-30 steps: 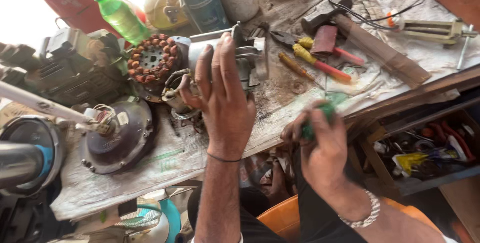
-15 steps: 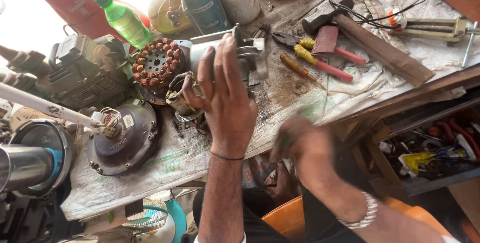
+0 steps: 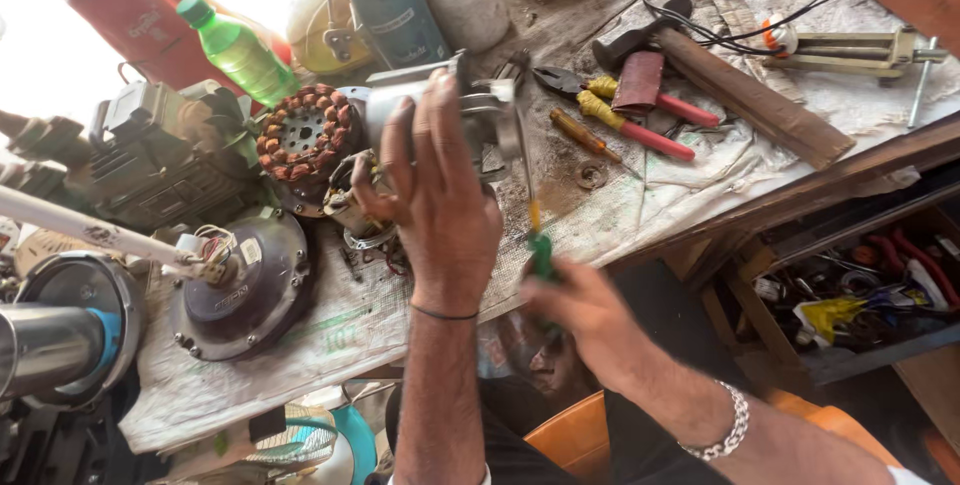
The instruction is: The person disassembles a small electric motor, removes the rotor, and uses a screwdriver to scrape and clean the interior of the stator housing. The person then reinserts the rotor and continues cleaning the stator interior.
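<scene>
My left hand (image 3: pixel 435 200) grips a grey metal motor housing (image 3: pixel 478 105) and holds it above the workbench. A copper-wound stator (image 3: pixel 303 133) sits just left of the housing. My right hand (image 3: pixel 585 315) is shut on a green-handled screwdriver (image 3: pixel 540 250). Its thin shaft points up toward the underside of the housing. A silver bracelet hangs on my right wrist.
A dark round fan motor cover (image 3: pixel 245 285) lies at the left. Pliers with yellow and red handles (image 3: pixel 620 110), a small screwdriver (image 3: pixel 580 135) and a hammer (image 3: pixel 720 75) lie at the right. A green bottle (image 3: pixel 240 50) stands behind. An open drawer (image 3: pixel 860 295) holds several tools.
My right hand rose from below the bench edge, bringing the green screwdriver up to the housing. My left hand tilted the housing slightly.
</scene>
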